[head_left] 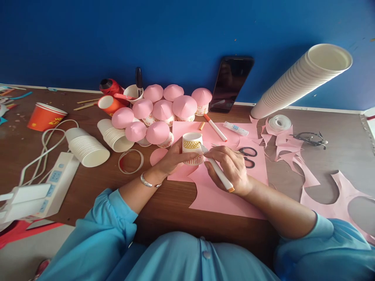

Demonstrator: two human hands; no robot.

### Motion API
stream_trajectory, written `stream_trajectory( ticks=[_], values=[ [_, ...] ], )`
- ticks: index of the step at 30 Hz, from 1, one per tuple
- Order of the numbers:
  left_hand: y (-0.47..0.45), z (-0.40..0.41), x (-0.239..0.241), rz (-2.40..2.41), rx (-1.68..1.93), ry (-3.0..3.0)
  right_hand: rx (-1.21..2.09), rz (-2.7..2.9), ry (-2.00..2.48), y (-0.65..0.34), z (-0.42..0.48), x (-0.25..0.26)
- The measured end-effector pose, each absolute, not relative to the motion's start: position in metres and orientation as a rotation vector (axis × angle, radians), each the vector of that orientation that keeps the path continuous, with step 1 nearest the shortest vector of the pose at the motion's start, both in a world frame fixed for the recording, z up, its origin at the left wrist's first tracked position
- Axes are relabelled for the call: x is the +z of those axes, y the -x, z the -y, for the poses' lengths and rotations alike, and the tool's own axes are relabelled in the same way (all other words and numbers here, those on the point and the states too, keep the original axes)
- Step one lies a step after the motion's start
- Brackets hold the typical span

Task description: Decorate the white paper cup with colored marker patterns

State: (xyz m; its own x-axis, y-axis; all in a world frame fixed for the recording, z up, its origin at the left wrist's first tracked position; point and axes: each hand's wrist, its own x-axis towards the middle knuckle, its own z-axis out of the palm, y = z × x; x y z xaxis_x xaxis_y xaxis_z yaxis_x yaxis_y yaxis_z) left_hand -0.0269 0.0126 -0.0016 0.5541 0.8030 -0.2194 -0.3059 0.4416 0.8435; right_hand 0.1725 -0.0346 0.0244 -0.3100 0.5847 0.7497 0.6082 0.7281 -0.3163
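A white paper cup (pixel 192 145) with a yellow crosshatched band and red marks lower down is held in my left hand (pixel 173 158), fingers wrapped round its side. My right hand (pixel 231 168) grips a white marker (pixel 219 171) with an orange end, its tip at the cup's right side by the yellow band. Beneath both hands lies pink paper (pixel 231 195). Black-handled scissors (pixel 248 156) rest just beyond my right hand, partly hidden by it. A red-ended marker (pixel 216 128), an orange marker cap (pixel 201 125) and a clear tube (pixel 236 128) lie on the paper.
Several cups with pink cone tops (pixel 163 110) stand behind. Stacked cups (pixel 88 148) and a power strip (pixel 60 181) are left. A phone (pixel 231 84) and tall cup stack (pixel 301 80) lean on the blue wall. Paper scraps (pixel 310 171), tape roll (pixel 279 122) and glasses (pixel 310 137) lie right.
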Motion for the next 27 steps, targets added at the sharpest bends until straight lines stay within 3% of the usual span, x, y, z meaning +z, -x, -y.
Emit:
stream_trajectory(
  ticks=[27],
  values=[
    [0.0284, -0.0121, -0.008, -0.681, 0.771, -0.857, -0.024, 2.034, 0.879, -0.1685, 0.0417, 0.0208]
  ],
)
